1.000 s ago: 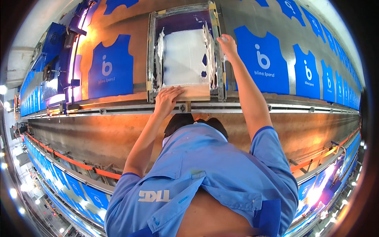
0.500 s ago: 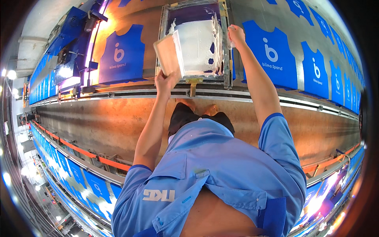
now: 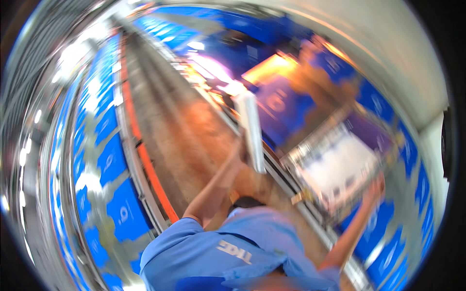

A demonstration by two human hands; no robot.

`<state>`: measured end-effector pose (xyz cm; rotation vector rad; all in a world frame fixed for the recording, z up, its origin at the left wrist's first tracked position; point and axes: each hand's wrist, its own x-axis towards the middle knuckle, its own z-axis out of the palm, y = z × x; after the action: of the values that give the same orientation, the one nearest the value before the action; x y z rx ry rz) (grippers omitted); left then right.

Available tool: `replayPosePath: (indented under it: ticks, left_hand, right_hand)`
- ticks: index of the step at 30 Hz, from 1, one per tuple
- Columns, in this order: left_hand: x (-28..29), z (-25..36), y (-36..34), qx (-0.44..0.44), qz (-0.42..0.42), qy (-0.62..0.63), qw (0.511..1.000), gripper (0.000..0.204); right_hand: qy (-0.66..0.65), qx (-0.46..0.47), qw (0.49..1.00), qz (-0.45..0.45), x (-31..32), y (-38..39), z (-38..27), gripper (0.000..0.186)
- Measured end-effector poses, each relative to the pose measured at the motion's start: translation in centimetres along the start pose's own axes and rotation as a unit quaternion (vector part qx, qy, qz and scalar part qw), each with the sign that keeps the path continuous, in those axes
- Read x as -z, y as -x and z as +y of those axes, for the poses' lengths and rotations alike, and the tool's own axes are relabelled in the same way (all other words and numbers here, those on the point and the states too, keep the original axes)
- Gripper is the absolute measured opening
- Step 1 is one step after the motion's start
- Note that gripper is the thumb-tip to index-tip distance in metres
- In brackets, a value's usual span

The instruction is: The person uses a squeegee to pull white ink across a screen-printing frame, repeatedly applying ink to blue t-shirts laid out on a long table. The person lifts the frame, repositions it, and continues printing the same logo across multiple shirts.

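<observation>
My left hand (image 3: 241, 154) grips a squeegee (image 3: 251, 130), a wide flat blade coated in white, held raised and nearly upright over the rail, away from the screen. At the right, my right hand (image 3: 374, 188) is closed on the near right edge of a screen printing frame (image 3: 314, 134). White ink (image 3: 340, 162) covers most of its mesh, with a dark purple strip at the far end. The frame lies on the long table; motion blur hides whether it is lifted. Beside it lies a blue bib (image 3: 281, 104) with a pale print.
A bright lamp unit (image 3: 211, 67) stands along the table beyond the squeegee. A metal rail (image 3: 310, 216) edges the table. Left of me runs an aisle floor (image 3: 170, 121), then an orange rail (image 3: 145, 162) and another table of blue bibs (image 3: 127, 213).
My view has swung left, blurring the picture. The squeegee has left the screen and is now raised to its left. My right hand stays at the frame's edge.
</observation>
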<state>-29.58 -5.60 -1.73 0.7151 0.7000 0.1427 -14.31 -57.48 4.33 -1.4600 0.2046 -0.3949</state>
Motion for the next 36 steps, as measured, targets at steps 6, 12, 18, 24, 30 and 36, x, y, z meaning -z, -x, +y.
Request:
replayPosePath:
  ticks: [6, 12, 18, 24, 30, 36]
  left_hand:
    - [0.3, -1.5, -2.6, 0.006, -0.171, -0.064, 0.983, 0.084]
    - [-5.5, 0.8, -0.7, -0.005, -0.316, 0.004, 0.949, 0.070]
    - [-6.5, 4.9, 0.9, -0.067, -0.336, 0.025, 0.939, 0.029]
    - [3.4, 6.5, 3.3, -0.108, -0.205, 0.059, 0.971, 0.060]
    - [20.9, 2.9, 7.0, -0.222, -0.172, 0.111, 0.953, 0.050]
    - [22.8, -1.4, 17.3, -0.331, 0.211, 0.127, 0.911, 0.082]
  right_hand:
    - [0.092, 0.120, 0.981, 0.118, 7.3, 2.0, -8.8, 0.039]
    - [0.047, 0.174, 0.970, 0.161, -1.2, 5.5, -15.5, 0.040]
    - [-0.006, 0.184, 0.974, 0.133, -8.2, 8.3, -19.1, 0.042]
    - [-0.029, 0.121, 0.984, -0.127, -13.6, 5.7, -14.1, 0.035]
    - [-0.005, 0.229, 0.915, -0.331, -30.4, 8.9, -3.1, 0.022]
    - [-0.152, -0.186, 0.870, -0.431, -40.4, 16.8, 7.8, 0.009]
